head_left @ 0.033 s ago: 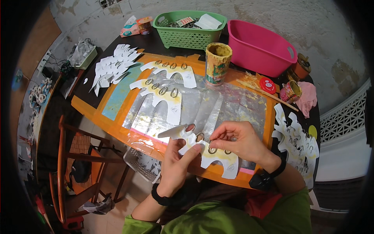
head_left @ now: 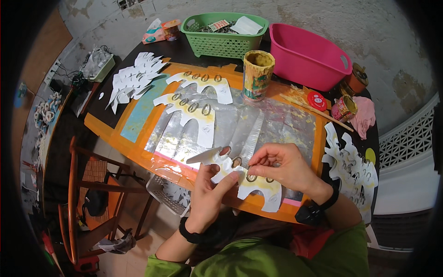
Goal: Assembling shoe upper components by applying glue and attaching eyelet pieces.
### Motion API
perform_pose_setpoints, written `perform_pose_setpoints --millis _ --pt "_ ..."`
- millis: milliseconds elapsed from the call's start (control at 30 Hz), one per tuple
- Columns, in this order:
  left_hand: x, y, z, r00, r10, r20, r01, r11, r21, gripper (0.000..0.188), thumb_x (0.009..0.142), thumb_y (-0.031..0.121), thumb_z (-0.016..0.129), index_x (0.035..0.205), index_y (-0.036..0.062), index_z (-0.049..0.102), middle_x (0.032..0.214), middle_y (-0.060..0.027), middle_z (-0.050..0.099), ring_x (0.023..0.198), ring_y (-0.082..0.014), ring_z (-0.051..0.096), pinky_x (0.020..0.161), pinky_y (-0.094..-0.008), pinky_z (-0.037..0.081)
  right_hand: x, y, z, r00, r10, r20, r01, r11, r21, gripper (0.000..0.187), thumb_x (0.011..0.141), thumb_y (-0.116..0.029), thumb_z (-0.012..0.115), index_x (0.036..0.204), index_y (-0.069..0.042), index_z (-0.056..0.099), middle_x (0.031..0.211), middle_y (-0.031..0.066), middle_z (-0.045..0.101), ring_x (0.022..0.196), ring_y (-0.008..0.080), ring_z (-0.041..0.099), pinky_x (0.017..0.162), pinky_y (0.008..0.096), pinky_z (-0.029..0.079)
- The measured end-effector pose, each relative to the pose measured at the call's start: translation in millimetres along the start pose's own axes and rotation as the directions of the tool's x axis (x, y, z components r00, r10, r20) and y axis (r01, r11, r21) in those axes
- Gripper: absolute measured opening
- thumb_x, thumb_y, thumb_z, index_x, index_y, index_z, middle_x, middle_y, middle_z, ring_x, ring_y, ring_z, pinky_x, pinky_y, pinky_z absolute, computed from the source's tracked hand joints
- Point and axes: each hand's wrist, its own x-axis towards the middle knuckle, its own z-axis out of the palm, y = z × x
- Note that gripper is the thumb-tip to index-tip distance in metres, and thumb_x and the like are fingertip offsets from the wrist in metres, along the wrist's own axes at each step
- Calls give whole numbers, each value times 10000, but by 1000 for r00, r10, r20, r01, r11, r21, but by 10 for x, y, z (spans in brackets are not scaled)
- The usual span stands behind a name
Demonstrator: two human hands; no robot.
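A white, wavy-edged cut-out piece [head_left: 263, 191] with yellowish smears and dark oval rings is raised over the near edge of the work mat. My left hand [head_left: 208, 191] holds it, thumb on top and fingers behind. Part of the piece is bent up, and two reddish-brown ovals show at its far edge. My right hand [head_left: 286, 167] is closed in a pinch at that edge, beside one oval; what lies between its fingertips is hidden. Two similar pieces with rings, a nearer one [head_left: 203, 127] and a farther one [head_left: 221, 90], lie flat on the mat.
Behind the mat stand a yellow-crusted tub [head_left: 257, 76], a green basket [head_left: 226, 41] and a pink basin [head_left: 304, 57]. A stick [head_left: 318, 112] lies near a red lid [head_left: 317, 100]. White pieces are heaped at left [head_left: 136, 78] and right [head_left: 350, 168]. A wooden chair [head_left: 106, 187] stands left.
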Motion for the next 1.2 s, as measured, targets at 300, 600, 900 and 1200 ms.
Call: perform_pose_setpoints --millis 300,600,900,1200 --pt "49 -19 -19 966 183 183 -233 922 308 826 876 -19 714 1517 100 206 1098 -73 517 827 -117 629 673 -225 534 20 43 14 997 -77 21 77 997 -26 134 871 -41 741 878 -12 610 817 -7 637 732 29 569 640 207 470" --pt "47 -71 50 985 169 32 -172 971 167 941 762 -133 766 1483 105 210 1244 -108 386 881 -160 635 736 -273 568 18 44 29 998 -55 15 54 998 11 119 846 15 750 882 -9 639 901 29 674 800 57 613 692 212 488" --pt "10 -155 154 971 231 -65 -227 972 66 900 764 -150 751 1433 94 202 1258 -118 350 874 -166 634 739 -280 576 57 92 -6 992 -126 10 123 983 136 94 904 -30 716 967 27 676 864 35 672 840 77 654 734 217 535" --pt "35 -296 182 965 214 -152 -229 969 -92 947 782 -159 736 1469 79 129 1304 -109 331 791 -122 615 678 -243 527 56 68 -36 999 34 26 -38 982 186 137 925 -52 702 1016 48 679 946 72 704 881 97 674 753 219 545"
